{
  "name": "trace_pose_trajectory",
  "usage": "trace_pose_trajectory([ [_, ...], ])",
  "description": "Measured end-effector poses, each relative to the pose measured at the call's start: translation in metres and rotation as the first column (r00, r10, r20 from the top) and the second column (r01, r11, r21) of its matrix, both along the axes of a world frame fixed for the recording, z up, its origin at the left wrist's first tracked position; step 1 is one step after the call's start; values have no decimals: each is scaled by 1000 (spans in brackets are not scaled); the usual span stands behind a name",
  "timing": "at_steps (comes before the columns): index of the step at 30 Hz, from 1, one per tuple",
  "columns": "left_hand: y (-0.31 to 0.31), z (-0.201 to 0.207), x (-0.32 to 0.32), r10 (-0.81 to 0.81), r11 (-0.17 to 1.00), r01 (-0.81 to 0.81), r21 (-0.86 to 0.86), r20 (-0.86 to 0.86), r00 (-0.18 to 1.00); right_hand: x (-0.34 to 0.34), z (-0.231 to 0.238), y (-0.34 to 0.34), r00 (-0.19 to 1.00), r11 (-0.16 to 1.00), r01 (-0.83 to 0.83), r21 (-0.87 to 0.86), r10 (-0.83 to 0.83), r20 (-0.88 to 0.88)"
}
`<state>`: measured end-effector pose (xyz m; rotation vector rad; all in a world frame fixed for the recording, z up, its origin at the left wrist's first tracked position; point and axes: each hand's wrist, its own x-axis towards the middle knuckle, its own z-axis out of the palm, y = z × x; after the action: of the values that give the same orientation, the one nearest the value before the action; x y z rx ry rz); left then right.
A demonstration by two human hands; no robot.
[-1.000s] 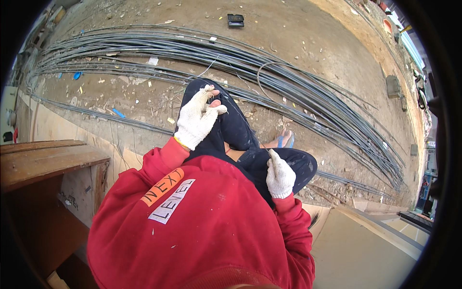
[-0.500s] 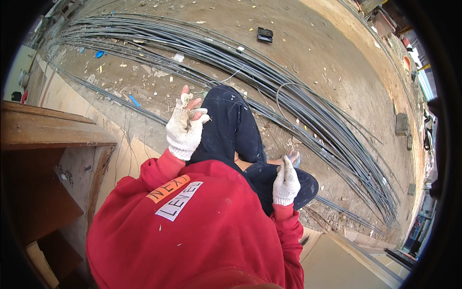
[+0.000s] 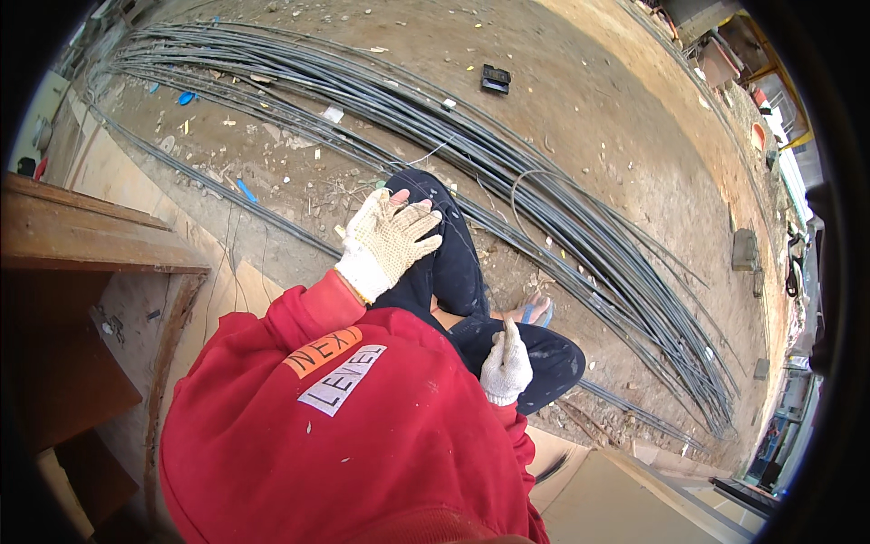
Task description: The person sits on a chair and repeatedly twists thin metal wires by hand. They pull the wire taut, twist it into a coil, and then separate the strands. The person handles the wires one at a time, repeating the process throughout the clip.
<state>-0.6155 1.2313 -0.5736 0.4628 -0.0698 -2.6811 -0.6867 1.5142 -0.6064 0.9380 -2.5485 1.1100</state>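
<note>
left glove: cream, tan-dotted | right glove: off-white | sweatshirt: red | trousers: navy, pale-specked | rods: dark grey

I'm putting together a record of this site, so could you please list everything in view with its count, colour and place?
ground: one stretch, brown, across the upper view
rods: many, dark grey, curved bundle across it
small case: one, black, beyond the rods
plastic scraps: at least two, blue, upper left
wooden unit: one, brown, left
flat panel: one, tan, lower right
block: one, grey, right
far-right clutter: too small to count
sandal: one visible, blue, right of centre
trousers: one pair, dark, centre
sweatshirt: one, red, lower centre
left hand: one, off-white glove, left of centre
right hand: one, white glove, right of centre
</note>
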Motion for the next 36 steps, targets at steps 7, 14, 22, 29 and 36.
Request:
trace_pose_trajectory([
  [7, 1, 49, -10, 87, 988, -100, 114, 114, 990, 0, 4, 2, 987, 1000, 19, -4, -19, -157],
  [14, -4, 49, -5, 123, 992, -125, -6, 211, 970, 1, 6, 0, 984, 1000, 18, -12, -20, -177],
  [22, -4, 37, -8, 268, 933, -240, -267, 72, 961, 9, 5, -5, 998, 999, 3, -51, 0, 57],
  [29, -16, 39, -18, 428, 865, -354, -356, 153, 891, 23, -1, -13, 970, 994, -9, -112, 36, 242],
  [36, -23, 29, -19, 355, 918, -319, -236, 129, 926, 23, -2, -11, 986, 996, -5, -87, 20, 167],
])
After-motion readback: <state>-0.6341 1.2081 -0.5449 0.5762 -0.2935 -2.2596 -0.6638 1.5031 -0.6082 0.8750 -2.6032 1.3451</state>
